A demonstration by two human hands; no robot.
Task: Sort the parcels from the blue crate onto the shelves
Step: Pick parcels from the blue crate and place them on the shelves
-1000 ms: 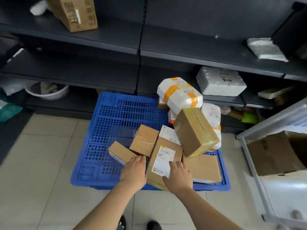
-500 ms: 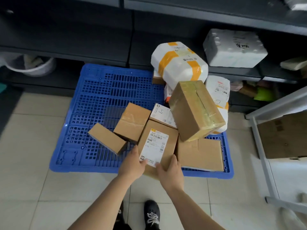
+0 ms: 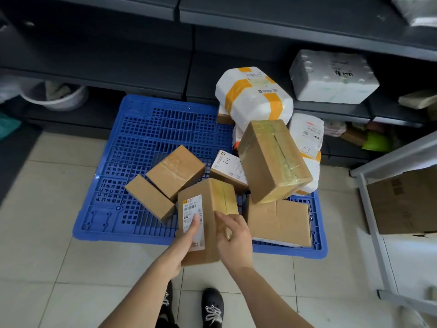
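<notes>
A labelled brown box (image 3: 208, 204) is tilted up at the front edge of the blue crate (image 3: 146, 143). My left hand (image 3: 183, 242) grips its left side, thumb on the white label. My right hand (image 3: 233, 235) holds its right side with curled fingers. Still on the crate lie two small brown boxes (image 3: 163, 183), a flat box (image 3: 280, 221), a taped brown box (image 3: 272, 159) leaning on white bags, and a white parcel with orange tape (image 3: 255, 95). Dark shelves (image 3: 295, 20) run across the back.
A white foam box (image 3: 333, 76) sits on a low shelf at right. A white basin (image 3: 56, 98) stands under the left shelf. A grey metal rack (image 3: 373, 209) with a cardboard box stands at the right. My shoes (image 3: 211, 306) are on the tiled floor.
Both hands have taken hold of the labelled box and tipped it up off the crate toward me. The camera has dropped lower and closer to the crate.
</notes>
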